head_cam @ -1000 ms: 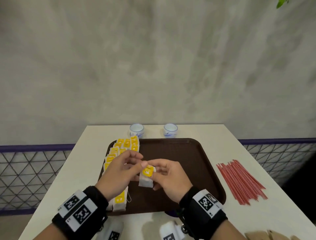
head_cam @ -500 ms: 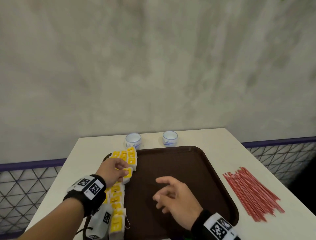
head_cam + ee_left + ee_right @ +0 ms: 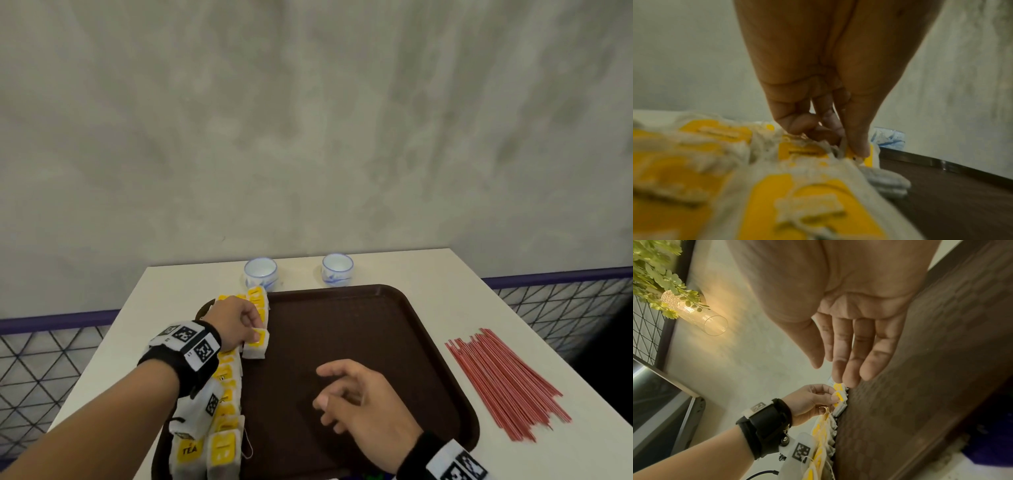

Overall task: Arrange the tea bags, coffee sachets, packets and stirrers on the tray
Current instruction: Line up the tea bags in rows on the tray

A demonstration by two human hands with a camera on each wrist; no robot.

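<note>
Pinching a tea bag (image 3: 256, 346) at centre left, the left hand (image 3: 236, 322) could knock the row (image 3: 224, 394) askew; the right hand (image 3: 359, 401) hovers slack, empty.

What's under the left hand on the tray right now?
The left hand pinches one tea bag at the tray's left edge, over the row of tea bags. The bags directly beneath the hand and wristband are hidden.

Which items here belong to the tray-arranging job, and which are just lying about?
Job: tea bags, one pinched by the left hand; brown tray; red stirrers; right hand, empty.
Lying about: two cups; glass vase.
</note>
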